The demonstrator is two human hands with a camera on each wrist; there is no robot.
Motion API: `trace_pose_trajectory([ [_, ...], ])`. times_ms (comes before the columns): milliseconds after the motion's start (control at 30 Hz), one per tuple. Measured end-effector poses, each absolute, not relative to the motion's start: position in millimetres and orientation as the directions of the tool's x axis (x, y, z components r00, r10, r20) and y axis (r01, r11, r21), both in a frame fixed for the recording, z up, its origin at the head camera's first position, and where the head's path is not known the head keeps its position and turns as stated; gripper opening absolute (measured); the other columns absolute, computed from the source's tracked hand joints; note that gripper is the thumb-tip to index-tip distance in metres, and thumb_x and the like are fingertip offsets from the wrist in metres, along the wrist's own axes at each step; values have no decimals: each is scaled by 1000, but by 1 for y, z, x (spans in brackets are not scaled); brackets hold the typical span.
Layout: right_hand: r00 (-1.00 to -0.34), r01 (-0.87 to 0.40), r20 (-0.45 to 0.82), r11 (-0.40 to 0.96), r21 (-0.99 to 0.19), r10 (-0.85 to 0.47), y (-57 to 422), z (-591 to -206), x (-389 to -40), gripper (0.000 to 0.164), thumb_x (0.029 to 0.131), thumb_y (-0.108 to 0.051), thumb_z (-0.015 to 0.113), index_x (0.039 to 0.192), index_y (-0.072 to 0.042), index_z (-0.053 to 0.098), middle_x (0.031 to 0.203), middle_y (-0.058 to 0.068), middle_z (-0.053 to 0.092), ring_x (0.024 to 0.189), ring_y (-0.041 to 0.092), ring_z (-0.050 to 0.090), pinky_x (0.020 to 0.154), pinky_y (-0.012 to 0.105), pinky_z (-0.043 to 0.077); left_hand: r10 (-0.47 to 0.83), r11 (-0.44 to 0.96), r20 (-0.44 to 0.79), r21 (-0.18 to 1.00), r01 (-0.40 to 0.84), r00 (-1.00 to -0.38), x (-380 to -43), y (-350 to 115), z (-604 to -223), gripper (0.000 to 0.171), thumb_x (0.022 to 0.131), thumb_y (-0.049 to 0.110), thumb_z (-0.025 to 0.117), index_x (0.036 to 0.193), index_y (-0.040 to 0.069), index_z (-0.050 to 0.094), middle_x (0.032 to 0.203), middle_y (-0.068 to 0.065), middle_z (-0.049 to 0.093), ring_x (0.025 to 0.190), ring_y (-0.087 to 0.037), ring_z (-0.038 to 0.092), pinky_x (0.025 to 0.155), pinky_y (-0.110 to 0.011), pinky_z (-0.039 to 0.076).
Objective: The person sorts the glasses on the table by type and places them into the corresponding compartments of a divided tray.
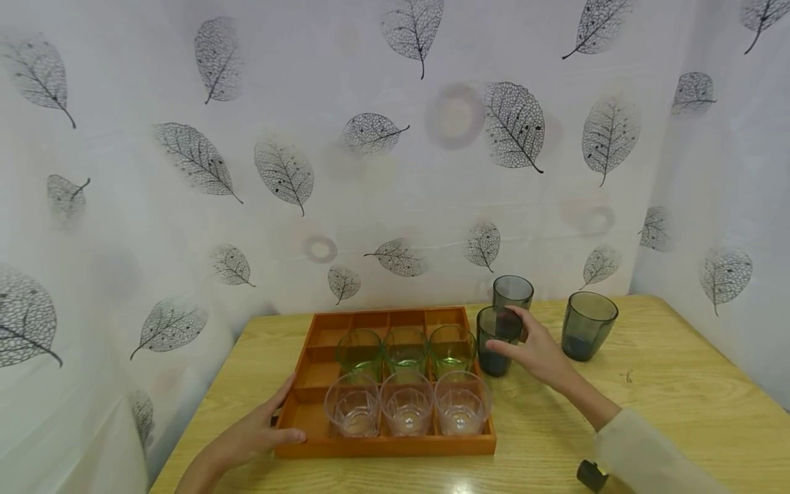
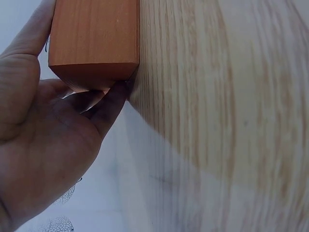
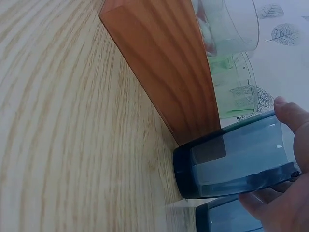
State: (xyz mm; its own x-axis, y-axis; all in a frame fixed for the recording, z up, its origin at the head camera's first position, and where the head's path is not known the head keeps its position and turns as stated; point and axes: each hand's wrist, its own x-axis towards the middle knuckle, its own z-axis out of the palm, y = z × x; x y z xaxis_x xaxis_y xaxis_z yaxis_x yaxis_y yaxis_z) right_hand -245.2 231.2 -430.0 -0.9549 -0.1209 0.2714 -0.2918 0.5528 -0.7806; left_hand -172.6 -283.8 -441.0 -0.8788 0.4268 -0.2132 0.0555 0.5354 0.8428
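My right hand (image 1: 538, 353) grips a dark grey-blue glass (image 1: 494, 362) near its rim, upright beside the right side of a divided wooden tray (image 1: 382, 447). In the right wrist view, the base of this glass (image 3: 207, 169) is close to the tray's wall and low over the table. At the tray's front left corner, my left hand (image 1: 247, 436) holds the frame, thumb at the front and fingers along the left side; the left wrist view shows fingertips under that corner (image 2: 96, 38). Three clear glasses (image 1: 407, 412) fill part of the front row, with three green glasses (image 1: 406, 353) behind them.
Another dark glass (image 1: 513, 288) stands behind the held one, and a further smoky glass (image 1: 589, 326) stands to the right. A small black object (image 1: 591, 475) shows by the right sleeve. Leaf-patterned sheeting (image 1: 370, 192) surrounds the wooden table (image 1: 555, 425).
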Motion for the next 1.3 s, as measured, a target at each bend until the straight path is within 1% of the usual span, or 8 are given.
trace_pose_trajectory([
  [67,-954,-293,275,550,-782,-117,231,-430,-246,84,88,-31,84,152,4,41,98,14,55,78,21,44,62,29,38,432,529,-211,847,56,-877,-173,-284,-441,104,100,26,72,165,4,-6,165,-35,-6,145,-62,18,110,-72,31],
  [133,-954,-293,279,548,-783,-111,231,-431,-246,83,88,-30,84,152,4,42,100,15,58,79,21,45,62,29,38,427,528,-214,848,51,-879,-173,-284,-442,105,99,26,72,165,4,-6,166,-34,-6,146,-61,16,111,-72,30],
  [267,-955,-286,279,551,-784,-98,231,-431,-246,84,88,-31,85,151,4,43,120,21,62,86,23,49,68,29,42,418,527,-221,849,37,-881,-175,-285,-442,105,99,27,73,165,5,-6,167,-31,-8,147,-60,11,113,-72,26],
  [400,-960,-266,266,561,-784,-83,231,-429,-243,85,88,-34,85,152,2,43,130,23,61,95,24,54,75,31,47,428,515,-222,856,35,-876,-176,-286,-443,105,100,27,72,165,5,-7,167,-31,-9,147,-60,12,112,-72,26],
  [700,-966,-244,248,588,-771,-76,234,-406,-232,89,88,-42,83,155,-3,40,119,18,62,87,24,51,66,32,45,434,510,-222,860,35,-873,-176,-286,-443,105,100,27,72,165,5,-7,167,-31,-9,148,-59,12,113,-72,26],
  [867,-969,-235,235,588,-774,-78,233,-389,-230,93,90,-45,81,158,-1,35,133,22,59,102,30,60,75,39,52,434,509,-226,860,30,-872,-174,-286,-442,104,100,27,71,165,5,-8,166,-32,-9,146,-60,16,112,-71,28],
  [1033,-969,-238,235,577,-781,-82,232,-377,-230,94,91,-45,80,159,1,33,141,25,55,119,38,59,84,45,55,430,513,-226,858,31,-874,-174,-285,-442,104,100,27,72,165,5,-7,167,-31,-8,147,-60,14,112,-71,27],
  [1300,-958,-271,275,589,-761,-85,223,-347,-235,93,91,-46,79,158,1,35,142,26,53,124,42,56,93,57,53,423,524,-225,851,34,-878,-176,-286,-442,106,99,27,73,165,6,-7,166,-33,-7,146,-61,15,113,-72,26],
])
